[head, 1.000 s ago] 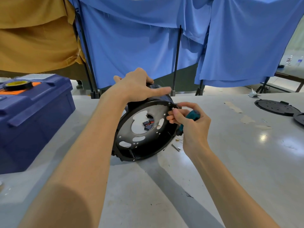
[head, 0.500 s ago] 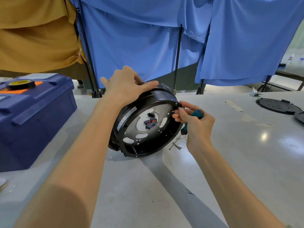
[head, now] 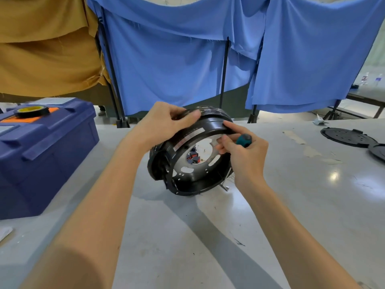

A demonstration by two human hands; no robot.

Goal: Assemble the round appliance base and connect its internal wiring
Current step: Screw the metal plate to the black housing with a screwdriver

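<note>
black round base (head: 193, 181) tilted on edge; left hand (head: 166, 124) grips its rim, right hand (head: 248, 157) holds screwdriver (head: 244, 140).

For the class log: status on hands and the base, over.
Left hand grips top rim of tilted round base. Right hand holds teal-handled screwdriver, finger on rim. Nothing blocking.

Your left hand (head: 164, 124) and right hand (head: 245, 151) are bare, the fingers slim; back from each grip your wrists are bare as well; your left forearm (head: 100, 205) and right forearm (head: 291, 226) run uncovered down to the bottom of the view, the left looming broader there.
</note>
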